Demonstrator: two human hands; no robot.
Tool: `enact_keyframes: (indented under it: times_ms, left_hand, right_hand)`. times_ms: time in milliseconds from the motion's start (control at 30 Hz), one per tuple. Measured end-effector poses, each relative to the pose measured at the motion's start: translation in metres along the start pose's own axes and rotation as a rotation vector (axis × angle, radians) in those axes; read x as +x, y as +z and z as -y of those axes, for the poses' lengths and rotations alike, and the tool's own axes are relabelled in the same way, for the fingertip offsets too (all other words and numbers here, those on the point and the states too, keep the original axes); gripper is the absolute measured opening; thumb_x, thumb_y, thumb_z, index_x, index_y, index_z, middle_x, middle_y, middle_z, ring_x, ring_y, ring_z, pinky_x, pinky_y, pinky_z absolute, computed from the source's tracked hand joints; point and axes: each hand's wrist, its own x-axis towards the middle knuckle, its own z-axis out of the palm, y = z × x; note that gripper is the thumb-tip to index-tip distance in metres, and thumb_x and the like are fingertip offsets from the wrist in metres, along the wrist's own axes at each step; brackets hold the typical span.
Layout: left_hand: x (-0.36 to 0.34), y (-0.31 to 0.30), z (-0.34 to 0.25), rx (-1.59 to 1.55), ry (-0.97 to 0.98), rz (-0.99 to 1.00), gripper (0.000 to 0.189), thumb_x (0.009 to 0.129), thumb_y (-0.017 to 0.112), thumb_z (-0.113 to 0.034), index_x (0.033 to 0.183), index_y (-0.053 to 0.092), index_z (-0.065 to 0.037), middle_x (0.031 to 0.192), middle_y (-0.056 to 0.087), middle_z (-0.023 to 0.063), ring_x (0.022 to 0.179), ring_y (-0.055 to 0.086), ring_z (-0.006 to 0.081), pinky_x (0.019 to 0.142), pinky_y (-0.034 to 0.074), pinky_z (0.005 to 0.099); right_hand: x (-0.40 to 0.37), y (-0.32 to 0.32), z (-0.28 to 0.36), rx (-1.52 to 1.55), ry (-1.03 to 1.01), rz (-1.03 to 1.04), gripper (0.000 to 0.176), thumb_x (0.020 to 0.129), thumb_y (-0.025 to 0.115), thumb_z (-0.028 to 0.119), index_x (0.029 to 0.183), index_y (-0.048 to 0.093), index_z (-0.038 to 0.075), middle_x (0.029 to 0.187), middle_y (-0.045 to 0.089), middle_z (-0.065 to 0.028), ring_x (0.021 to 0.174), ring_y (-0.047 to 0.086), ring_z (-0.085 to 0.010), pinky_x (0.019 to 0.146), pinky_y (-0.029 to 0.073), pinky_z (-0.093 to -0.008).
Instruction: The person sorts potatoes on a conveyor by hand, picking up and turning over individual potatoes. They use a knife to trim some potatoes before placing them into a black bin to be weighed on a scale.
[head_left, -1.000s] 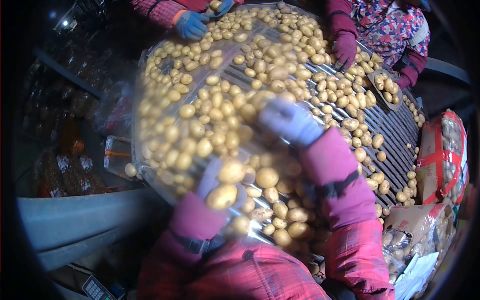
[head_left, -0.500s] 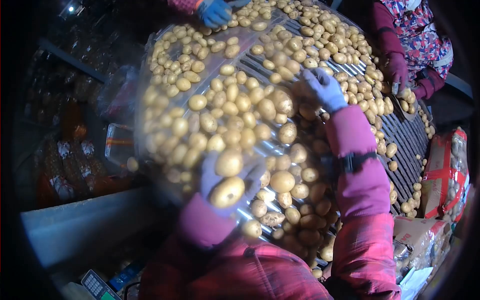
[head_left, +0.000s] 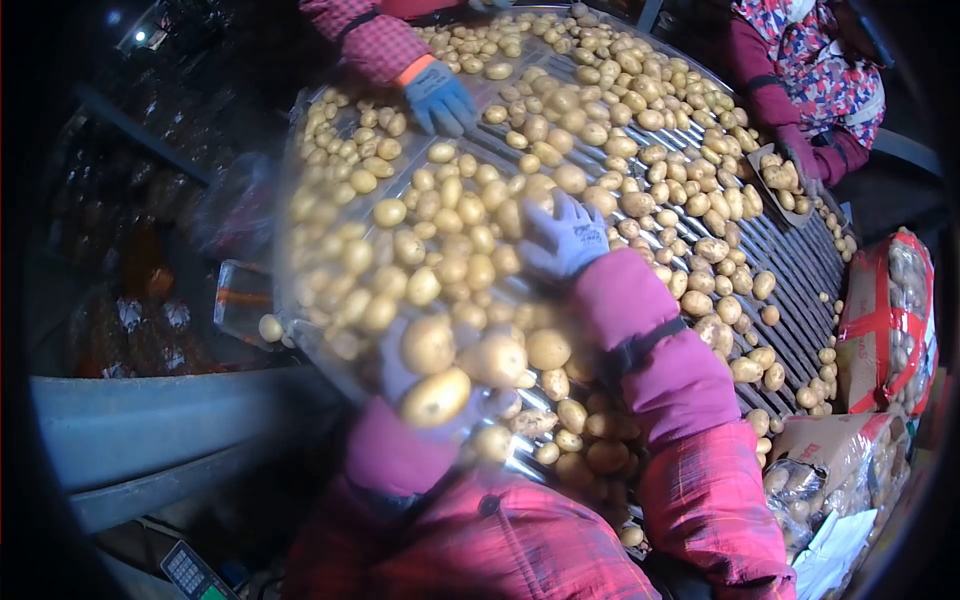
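Note:
Potatoes (head_left: 480, 240) lie in a thick layer over a slatted metal table. My left hand (head_left: 405, 365), in a grey-purple glove, is low and near my body, with its fingers curled round a few potatoes (head_left: 436, 397); part of it is hidden behind them. Farther forward and to the right, my right hand (head_left: 567, 238), gloved in light purple, rests on the potatoes with its fingers spread. Whether a potato is under its palm is hidden.
A co-worker's blue-gloved hand (head_left: 441, 98) reaches in at the top. Another co-worker (head_left: 800, 150) at the upper right holds a scoop-like tray (head_left: 783, 205) of potatoes. Taped bags (head_left: 885, 325) stand at the right, a blue metal beam (head_left: 180, 425) at the lower left.
My right hand has moved left and nearer to me. My left hand still holds potatoes, slightly lower. The co-worker's blue-gloved hand has come farther over the table.

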Motion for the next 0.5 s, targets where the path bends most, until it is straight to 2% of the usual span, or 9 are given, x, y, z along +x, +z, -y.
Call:
enact_keyframes:
  times_ms: [100,167,200,233,300,333,367,433,500]
  left_hand:
    - [0.002,0.024,-0.017,0.166,0.178,0.240,0.027,0.090,0.053,-0.010,0.116,0.050,-0.005,0.104,0.062,0.0053,0.096,0.058,0.0161,0.086,0.050,0.0336]
    - [0.021,0.032,-0.010,0.922,1.269,0.519,0.034,0.082,0.062,-0.007,0.114,0.052,-0.005,0.103,0.062,0.0046,0.092,0.060,0.0169,0.080,0.052,0.0338]
    - [0.011,0.027,-0.013,0.919,1.268,0.516,0.034,0.082,0.062,-0.007,0.114,0.052,-0.005,0.103,0.062,0.0046,0.092,0.060,0.0169,0.080,0.052,0.0338]
    - [-0.010,0.016,-0.020,1.011,0.768,0.386,0.040,0.085,0.052,-0.024,0.120,0.045,-0.007,0.113,0.055,0.0075,0.101,0.055,0.0221,0.084,0.049,0.0404]
    - [-0.049,0.002,-0.032,1.049,-0.254,0.105,0.062,0.091,0.030,-0.058,0.133,0.033,-0.013,0.133,0.040,0.0133,0.119,0.044,0.0326,0.093,0.042,0.0537]
    - [-0.043,0.017,-0.037,0.508,-0.267,0.257,0.058,0.090,0.036,-0.054,0.127,0.035,-0.009,0.123,0.046,0.0151,0.111,0.049,0.0339,0.082,0.050,0.0495]
    - [-0.051,0.034,-0.035,0.833,-0.196,0.076,0.050,0.089,0.045,-0.047,0.119,0.041,-0.007,0.116,0.050,0.0137,0.109,0.050,0.0282,0.080,0.050,0.0478]
    - [-0.059,-0.033,-0.014,1.481,0.284,0.218,0.042,0.089,0.049,-0.040,0.112,0.043,-0.005,0.108,0.054,0.0126,0.097,0.057,0.0243,0.072,0.053,0.0436]
    - [-0.064,0.005,-0.020,1.576,0.228,0.151,0.032,0.083,0.058,-0.033,0.101,0.053,-0.007,0.107,0.056,0.0088,0.094,0.058,0.0238,0.074,0.050,0.0424]
  right_hand:
    - [-0.027,-0.016,0.026,0.278,-0.048,0.015,0.053,0.078,0.057,0.048,0.123,0.054,0.021,0.113,0.052,-0.0183,0.112,0.045,-0.0410,0.091,0.038,-0.0500]
    - [-0.063,-0.027,0.043,0.013,-0.238,0.171,0.051,0.079,0.058,0.044,0.124,0.054,0.019,0.119,0.051,-0.0182,0.118,0.042,-0.0391,0.090,0.040,-0.0511]
    - [-0.075,-0.033,0.042,0.117,-0.269,0.167,0.050,0.081,0.058,0.041,0.124,0.055,0.016,0.119,0.052,-0.0180,0.117,0.044,-0.0382,0.090,0.041,-0.0493]
    - [-0.084,-0.038,0.040,0.226,-0.299,0.163,0.049,0.082,0.057,0.039,0.124,0.055,0.013,0.120,0.053,-0.0178,0.115,0.047,-0.0373,0.089,0.043,-0.0476]
    - [-0.098,-0.083,0.041,0.803,0.143,0.165,0.046,0.083,0.059,0.031,0.118,0.056,0.001,0.105,0.062,-0.0193,0.098,0.058,-0.0370,0.086,0.046,-0.0410]
    - [-0.106,-0.109,0.037,0.601,0.085,0.045,0.043,0.083,0.060,0.028,0.116,0.057,0.000,0.105,0.061,-0.0200,0.099,0.057,-0.0367,0.085,0.046,-0.0413]
    - [-0.121,-0.124,0.033,0.431,0.175,0.015,0.043,0.083,0.060,0.028,0.116,0.057,0.001,0.109,0.060,-0.0194,0.099,0.057,-0.0360,0.084,0.046,-0.0416]
    - [-0.152,-0.145,0.030,0.322,0.302,0.095,0.050,0.081,0.062,0.033,0.120,0.055,0.002,0.113,0.058,-0.0192,0.101,0.057,-0.0360,0.086,0.046,-0.0414]
    - [-0.186,-0.132,0.035,0.348,0.220,0.147,0.060,0.076,0.065,0.038,0.123,0.052,0.003,0.116,0.057,-0.0207,0.103,0.057,-0.0366,0.089,0.045,-0.0413]
